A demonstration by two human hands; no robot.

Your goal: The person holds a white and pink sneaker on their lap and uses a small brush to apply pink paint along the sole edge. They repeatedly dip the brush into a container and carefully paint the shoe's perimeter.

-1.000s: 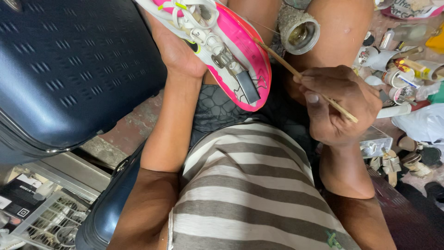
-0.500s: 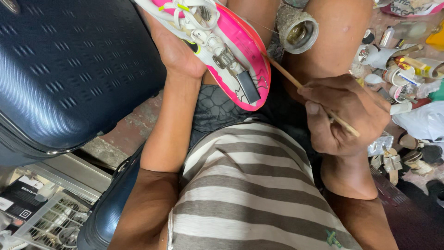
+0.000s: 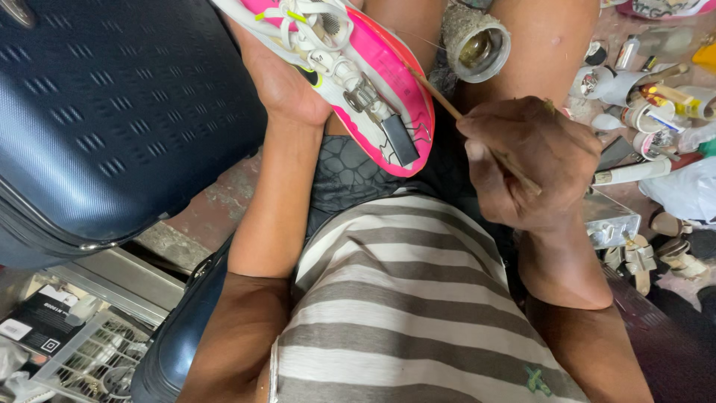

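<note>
While the pink-soled sports shoe (image 3: pixel 350 82) lies tilted across the lap, sole toward the camera, the left hand (image 3: pixel 280 82) cups it from beneath, fingers hidden behind the upper, palm pressed to its side. Just beside the shoe's heel edge, the right hand (image 3: pixel 526 160) is curled shut around a thin wooden stick (image 3: pixel 447 104), whose tip meets the sole's rim. Its wrist bends inward, forearm rising from the striped shirt (image 3: pixel 418 298). Since a second ago, this hand has slid up the stick, closer to the shoe. Beyond its knuckles stands an open tin (image 3: pixel 477 48); a dark blue suitcase (image 3: pixel 112 112) sits outside the left forearm.
</note>
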